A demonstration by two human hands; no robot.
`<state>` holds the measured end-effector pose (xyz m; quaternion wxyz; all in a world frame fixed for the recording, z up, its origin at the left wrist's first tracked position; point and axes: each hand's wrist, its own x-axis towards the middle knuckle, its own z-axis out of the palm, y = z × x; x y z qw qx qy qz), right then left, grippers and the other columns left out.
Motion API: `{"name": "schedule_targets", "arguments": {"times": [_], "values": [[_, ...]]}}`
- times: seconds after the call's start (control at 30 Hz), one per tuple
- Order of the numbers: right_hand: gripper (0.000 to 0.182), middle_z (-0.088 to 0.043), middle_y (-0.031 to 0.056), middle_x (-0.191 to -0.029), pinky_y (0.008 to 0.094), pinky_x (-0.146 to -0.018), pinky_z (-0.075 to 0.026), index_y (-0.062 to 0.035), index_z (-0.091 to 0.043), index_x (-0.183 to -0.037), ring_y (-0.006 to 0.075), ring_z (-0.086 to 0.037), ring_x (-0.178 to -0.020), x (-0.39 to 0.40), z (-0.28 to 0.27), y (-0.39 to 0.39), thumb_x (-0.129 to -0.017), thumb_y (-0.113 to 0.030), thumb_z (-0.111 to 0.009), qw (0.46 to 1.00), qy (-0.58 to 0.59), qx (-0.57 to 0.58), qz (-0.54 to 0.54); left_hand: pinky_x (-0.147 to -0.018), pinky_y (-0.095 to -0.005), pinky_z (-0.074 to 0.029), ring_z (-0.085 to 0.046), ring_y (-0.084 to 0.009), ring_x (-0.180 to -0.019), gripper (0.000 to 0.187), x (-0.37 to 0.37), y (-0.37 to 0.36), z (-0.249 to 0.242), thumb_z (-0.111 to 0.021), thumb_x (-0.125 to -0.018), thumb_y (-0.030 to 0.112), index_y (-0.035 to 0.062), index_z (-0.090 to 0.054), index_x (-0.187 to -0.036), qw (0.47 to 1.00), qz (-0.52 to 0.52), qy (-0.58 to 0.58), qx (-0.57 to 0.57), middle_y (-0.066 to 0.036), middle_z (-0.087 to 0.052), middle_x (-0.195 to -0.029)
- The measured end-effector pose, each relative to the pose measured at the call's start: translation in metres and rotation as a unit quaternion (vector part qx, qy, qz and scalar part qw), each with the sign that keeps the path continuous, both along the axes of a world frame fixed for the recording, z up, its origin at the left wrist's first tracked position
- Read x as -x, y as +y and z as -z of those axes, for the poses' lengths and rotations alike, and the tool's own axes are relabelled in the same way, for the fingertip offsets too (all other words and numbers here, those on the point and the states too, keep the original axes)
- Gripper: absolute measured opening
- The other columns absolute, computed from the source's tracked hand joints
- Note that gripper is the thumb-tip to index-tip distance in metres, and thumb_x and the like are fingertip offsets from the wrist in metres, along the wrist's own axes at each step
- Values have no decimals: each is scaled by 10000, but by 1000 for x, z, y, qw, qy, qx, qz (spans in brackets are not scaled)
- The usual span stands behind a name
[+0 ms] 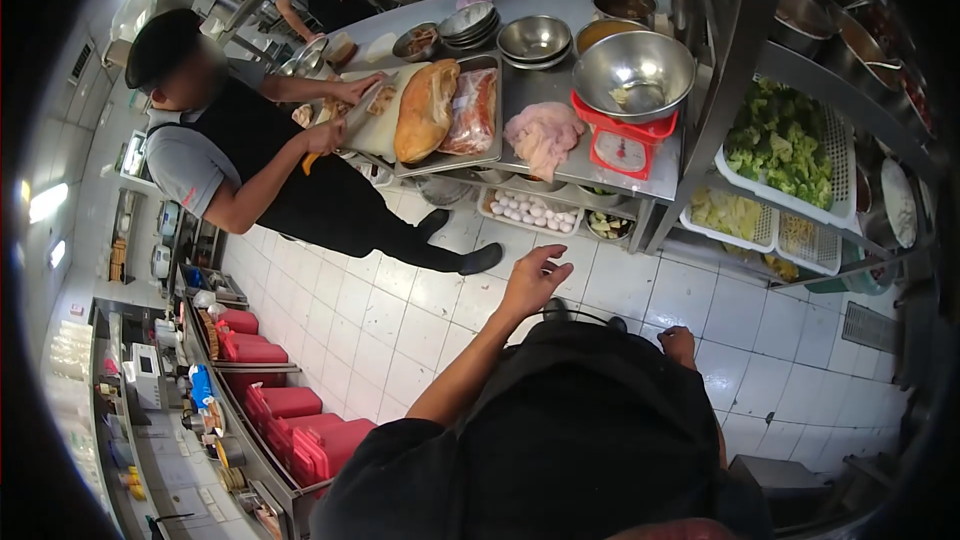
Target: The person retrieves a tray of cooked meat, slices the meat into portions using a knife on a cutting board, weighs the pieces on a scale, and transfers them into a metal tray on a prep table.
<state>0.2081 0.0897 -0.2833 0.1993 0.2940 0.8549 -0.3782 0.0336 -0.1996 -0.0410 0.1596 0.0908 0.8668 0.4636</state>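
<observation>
My left hand (535,281) is raised over the tiled floor, its fingers loosely bent and apart with nothing between them. Low at my right side, my right hand (678,344) hangs with fingers curled in; no object shows in it. Neither hand touches the steel table (640,180) ahead. On that table a red kitchen scale (622,145) carries a large steel bowl (635,70). Pale raw meat (545,138) lies beside the scale. To its left, a tray (497,145) holds plastic-wrapped meat (470,112) next to a large orange-brown piece (427,112).
A co-worker (260,140) at the table's left holds a yellow-handled knife (312,162) over a cutting board (375,130). Eggs (532,212) sit on the lower shelf. A broccoli basket (785,145) stands in the right rack. Red bins (290,415) line the lower left.
</observation>
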Motion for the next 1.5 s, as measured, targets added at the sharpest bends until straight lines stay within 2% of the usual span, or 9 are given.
{"name": "schedule_targets", "arguments": {"times": [0.13, 0.33, 0.4, 0.5, 0.73, 0.8, 1.13, 1.37, 1.5], "values": [[264, -680, 200, -846, 398, -784, -517, -26, -719, -858, 346, -661, -820, 2, -25, -10, -724, -250, -686, 999, 36, -13, 4, -711, -308, -529, -661, -203, -811, 383, 14, -16, 7, -703, -812, 181, -15, -606, -1126, 997, -47, 34, -53, -153, -643, -1070], [266, -681, 199, -849, 395, -779, -518, -25, -718, -857, 344, -662, -822, 6, -17, -10, -724, -253, -691, 1000, 29, -8, 2, -735, -312, -531, -667, -214, -844, 387, 22, -25, -6, -702, -812, 184, -15, -605, -1129, 998, -56, 23, -6, -159, -644, -1077], [270, -681, 199, -846, 395, -777, -519, -30, -719, -857, 342, -663, -821, 6, -10, -10, -725, -263, -688, 1000, 21, -15, 0, -705, -279, -481, -609, -139, -772, 358, 21, -25, -4, -699, -823, 150, -8, -594, -1126, 998, -61, 31, -8, -113, -668, -821], [277, -682, 196, -841, 395, -775, -520, -39, -722, -858, 341, -664, -821, 4, -11, -12, -727, -281, -681, 1000, 12, -20, -7, -703, -279, -480, -597, -137, -752, 353, 21, -25, -1, -702, -819, 144, -8, -598, -1120, 997, -63, 36, -29, -101, -657, -804], [274, -681, 193, -837, 401, -762, -521, -34, -719, -834, 352, -659, -804, 10, -15, -13, -724, -281, -673, 999, 40, -14, -13, -717, -270, -483, -608, -138, -777, 367, 26, -29, -5, -712, -811, 147, -7, -603, -1125, 997, -69, 26, -11, -106, -667, -836], [272, -680, 193, -840, 402, -761, -521, -34, -719, -828, 353, -658, -805, 12, -18, -14, -724, -280, -671, 999, 38, -18, -15, -722, -299, -525, -657, -184, -829, 410, 30, -34, -5, -717, -798, 163, -26, -596, -1141, 996, -80, 32, -2, -152, -646, -1081], [280, -678, 205, -861, 407, -790, -516, -40, -718, -859, 354, -655, -841, 12, -10, -13, -734, -286, -672, 1000, 6, -19, -9, -693, -256, -499, -633, -137, -804, 369, 72, -67, -33, -700, -804, 101, -16, -606, -1141, 981, -151, 120, -33, -121, -657, -1012], [262, -675, 209, -877, 404, -792, -516, -34, -719, -842, 345, -656, -844, 7, -19, -13, -738, -271, -675, 1000, -3, 0, 6, -733, -239, -473, -609, -120, -857, 377, 93, -76, -55, -668, -847, 98, -40, -566, -1183, 968, -195, 95, -124, -95, -641, -1031], [221, -679, 193, -839, 401, -768, -524, -58, -728, -829, 349, -659, -808, -1, -3, -12, -741, -251, -666, 998, 47, -32, 5, -742, -231, -463, -601, -113, -873, 370, 92, -62, -63, -665, -848, 87, -35, -567, -1183, 968, -190, 82, -144, -76, -635, -1021]]}}
